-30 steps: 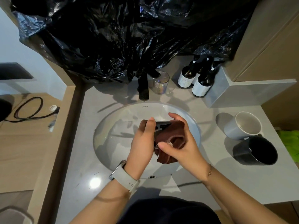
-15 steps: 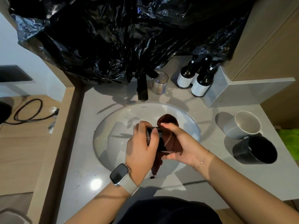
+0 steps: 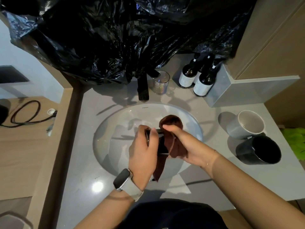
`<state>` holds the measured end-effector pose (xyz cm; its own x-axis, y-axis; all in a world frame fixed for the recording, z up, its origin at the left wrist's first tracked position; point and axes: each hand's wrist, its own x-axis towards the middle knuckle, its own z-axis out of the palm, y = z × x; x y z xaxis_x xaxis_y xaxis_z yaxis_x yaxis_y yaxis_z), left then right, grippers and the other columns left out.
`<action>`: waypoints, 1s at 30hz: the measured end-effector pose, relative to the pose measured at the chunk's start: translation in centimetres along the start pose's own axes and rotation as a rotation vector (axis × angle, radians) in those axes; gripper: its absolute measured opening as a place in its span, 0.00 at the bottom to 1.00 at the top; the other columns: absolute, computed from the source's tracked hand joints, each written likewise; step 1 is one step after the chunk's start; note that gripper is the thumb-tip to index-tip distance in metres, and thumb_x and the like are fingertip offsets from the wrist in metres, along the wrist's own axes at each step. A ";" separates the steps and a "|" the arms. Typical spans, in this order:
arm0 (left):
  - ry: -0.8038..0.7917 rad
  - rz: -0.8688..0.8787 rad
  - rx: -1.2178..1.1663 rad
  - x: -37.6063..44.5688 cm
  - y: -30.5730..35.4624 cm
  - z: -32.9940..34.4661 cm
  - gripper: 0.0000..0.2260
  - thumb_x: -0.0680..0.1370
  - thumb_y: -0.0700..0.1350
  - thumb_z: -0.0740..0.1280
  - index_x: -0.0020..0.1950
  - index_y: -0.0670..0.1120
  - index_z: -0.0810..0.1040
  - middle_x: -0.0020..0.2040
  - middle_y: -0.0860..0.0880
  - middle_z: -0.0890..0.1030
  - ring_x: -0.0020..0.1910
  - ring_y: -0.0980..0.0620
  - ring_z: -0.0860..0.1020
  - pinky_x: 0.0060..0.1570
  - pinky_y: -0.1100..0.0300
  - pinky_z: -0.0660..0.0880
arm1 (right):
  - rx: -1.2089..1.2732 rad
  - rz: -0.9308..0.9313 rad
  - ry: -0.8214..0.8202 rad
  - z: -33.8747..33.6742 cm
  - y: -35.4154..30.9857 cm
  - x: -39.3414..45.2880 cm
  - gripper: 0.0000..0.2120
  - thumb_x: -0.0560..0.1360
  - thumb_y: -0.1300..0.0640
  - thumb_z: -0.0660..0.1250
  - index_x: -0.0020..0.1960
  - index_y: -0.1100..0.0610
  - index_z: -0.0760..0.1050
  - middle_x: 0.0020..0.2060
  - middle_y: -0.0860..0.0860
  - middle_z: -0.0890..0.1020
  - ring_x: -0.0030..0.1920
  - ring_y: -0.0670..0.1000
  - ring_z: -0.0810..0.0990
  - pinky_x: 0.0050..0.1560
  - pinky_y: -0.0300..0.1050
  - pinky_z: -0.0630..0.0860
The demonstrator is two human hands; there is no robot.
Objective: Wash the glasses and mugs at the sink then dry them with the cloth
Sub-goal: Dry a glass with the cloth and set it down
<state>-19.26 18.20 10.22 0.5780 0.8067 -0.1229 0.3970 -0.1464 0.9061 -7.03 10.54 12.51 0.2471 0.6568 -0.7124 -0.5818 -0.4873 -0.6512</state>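
Note:
Over the white sink basin [image 3: 115, 129], my left hand [image 3: 143, 151] grips a dark glass [image 3: 162, 145] held on its side. My right hand [image 3: 186, 144] holds a brown cloth [image 3: 173, 129] wrapped against the glass's right side, with one end of the cloth bunched above the fingers and the other hanging below. Most of the glass is hidden by my fingers and the cloth. A grey mug [image 3: 245, 125] and a black mug [image 3: 259, 149] lie on the counter at the right. A clear glass [image 3: 161, 82] stands beside the black tap [image 3: 143, 88].
Three dark bottles [image 3: 199, 78] with white labels stand at the back right by a grey ledge [image 3: 247, 88]. Black plastic sheeting [image 3: 115, 33] hangs over the back of the sink. A green cloth [image 3: 295, 142] lies at the far right. A black cable [image 3: 24, 116] lies on the wooden surface at the left.
The glass has turned in my hands. My right hand rolled over it with the cloth, whose bunched end now sticks up above the fingers. My left wrist turned so the watch faces up.

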 end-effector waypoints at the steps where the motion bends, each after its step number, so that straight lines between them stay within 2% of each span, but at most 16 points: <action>1: -0.009 0.103 0.102 -0.1 -0.3 -0.2 0.14 0.78 0.61 0.52 0.49 0.54 0.71 0.42 0.55 0.77 0.40 0.58 0.76 0.41 0.60 0.71 | 0.057 0.065 -0.044 -0.3 -0.4 -0.1 0.14 0.76 0.46 0.66 0.51 0.54 0.84 0.50 0.56 0.85 0.54 0.56 0.83 0.64 0.58 0.74; 3: -0.031 0.204 0.199 -0.1 -1.0 -0.6 0.16 0.77 0.61 0.52 0.51 0.53 0.71 0.44 0.55 0.76 0.42 0.58 0.76 0.42 0.63 0.71 | 0.140 0.115 -0.104 -0.4 -0.4 -0.2 0.13 0.76 0.48 0.67 0.51 0.55 0.83 0.49 0.56 0.85 0.52 0.56 0.83 0.65 0.62 0.72; 6: -0.029 0.193 0.124 -0.2 -2.0 -0.8 0.15 0.78 0.59 0.53 0.51 0.52 0.71 0.42 0.56 0.77 0.42 0.58 0.76 0.41 0.63 0.71 | 0.166 0.130 -0.112 0.1 0.6 0.1 0.15 0.76 0.47 0.67 0.55 0.55 0.82 0.52 0.57 0.84 0.56 0.58 0.82 0.65 0.63 0.72; 9: -0.038 -0.025 -0.001 0.6 -1.4 0.0 0.13 0.79 0.58 0.54 0.47 0.51 0.71 0.39 0.53 0.78 0.37 0.58 0.77 0.40 0.59 0.72 | 0.084 0.053 0.006 0.7 1.7 0.4 0.21 0.75 0.43 0.66 0.60 0.57 0.79 0.55 0.59 0.84 0.58 0.58 0.82 0.65 0.60 0.73; 12: -0.070 -0.353 -0.335 1.4 -0.6 0.5 0.16 0.83 0.53 0.55 0.47 0.44 0.77 0.37 0.47 0.82 0.37 0.49 0.81 0.37 0.54 0.77 | -0.138 -0.203 0.179 1.7 2.4 0.1 0.18 0.75 0.46 0.69 0.61 0.54 0.76 0.52 0.54 0.85 0.54 0.51 0.83 0.61 0.49 0.77; 14: -0.119 -0.517 -0.527 1.2 -0.2 0.1 0.20 0.83 0.52 0.55 0.47 0.42 0.81 0.38 0.44 0.85 0.38 0.49 0.84 0.35 0.57 0.78 | -0.235 -0.373 0.255 2.1 2.9 -0.4 0.19 0.72 0.51 0.74 0.61 0.52 0.74 0.52 0.51 0.84 0.54 0.46 0.82 0.57 0.41 0.77; 17: -0.201 -0.597 -0.650 1.0 -0.2 -0.6 0.22 0.83 0.54 0.55 0.47 0.40 0.81 0.38 0.42 0.85 0.37 0.46 0.83 0.33 0.57 0.77 | -0.307 -0.479 0.240 1.8 4.6 -0.8 0.32 0.67 0.50 0.78 0.68 0.49 0.70 0.57 0.47 0.80 0.59 0.42 0.79 0.61 0.38 0.74; 19: -0.210 -0.704 -0.740 1.3 -0.5 -1.1 0.22 0.83 0.55 0.56 0.44 0.40 0.78 0.33 0.42 0.81 0.27 0.46 0.76 0.24 0.60 0.71 | -0.340 -0.489 0.252 1.3 5.2 -1.3 0.38 0.67 0.57 0.78 0.72 0.48 0.66 0.59 0.46 0.78 0.60 0.38 0.77 0.61 0.33 0.72; 21: -0.213 -0.801 -0.872 1.9 -0.8 -1.6 0.21 0.82 0.55 0.54 0.44 0.40 0.75 0.31 0.42 0.77 0.20 0.49 0.67 0.17 0.67 0.58 | -0.268 -0.506 0.272 0.4 5.4 -1.7 0.32 0.69 0.68 0.75 0.70 0.52 0.71 0.56 0.46 0.81 0.55 0.36 0.79 0.57 0.29 0.72; 22: -0.210 -0.809 -0.918 2.2 -1.1 -1.8 0.20 0.82 0.54 0.53 0.45 0.40 0.73 0.32 0.42 0.76 0.20 0.50 0.65 0.17 0.69 0.55 | -0.209 -0.496 0.285 0.1 5.1 -2.1 0.28 0.70 0.70 0.73 0.67 0.54 0.75 0.53 0.47 0.83 0.52 0.38 0.81 0.55 0.31 0.74; 24: -0.226 -0.772 -0.971 2.5 -1.3 -2.2 0.18 0.82 0.53 0.53 0.44 0.41 0.72 0.31 0.44 0.75 0.21 0.51 0.63 0.19 0.68 0.51 | -0.083 -0.434 0.333 -0.6 3.9 -2.7 0.19 0.71 0.68 0.72 0.59 0.54 0.80 0.47 0.53 0.86 0.45 0.46 0.85 0.50 0.40 0.79; 26: -0.268 -0.732 -0.982 2.4 -1.2 -2.4 0.20 0.82 0.53 0.52 0.40 0.41 0.72 0.29 0.45 0.74 0.21 0.51 0.62 0.22 0.66 0.48 | 0.013 -0.315 0.344 -1.4 2.5 -2.9 0.12 0.73 0.65 0.71 0.56 0.56 0.79 0.43 0.58 0.85 0.41 0.52 0.85 0.43 0.44 0.81; 28: -0.297 -0.701 -0.973 2.2 -1.3 -2.3 0.22 0.82 0.52 0.52 0.38 0.41 0.76 0.30 0.43 0.75 0.21 0.51 0.63 0.24 0.65 0.47 | 0.020 -0.207 0.290 -2.1 1.2 -2.7 0.16 0.74 0.64 0.70 0.61 0.57 0.75 0.46 0.59 0.85 0.43 0.56 0.84 0.41 0.47 0.79; 30: -0.309 -0.676 -0.955 2.0 -1.4 -2.1 0.23 0.82 0.52 0.52 0.38 0.41 0.77 0.32 0.41 0.75 0.22 0.51 0.63 0.24 0.64 0.48 | 0.043 -0.158 0.212 -2.3 0.2 -2.5 0.21 0.73 0.64 0.70 0.65 0.56 0.72 0.51 0.59 0.84 0.48 0.56 0.83 0.48 0.50 0.77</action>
<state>-20.18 21.20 9.51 0.6548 0.3676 -0.6604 0.0736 0.8386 0.5397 -5.95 7.46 13.50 0.4914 0.5858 -0.6445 -0.5542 -0.3606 -0.7502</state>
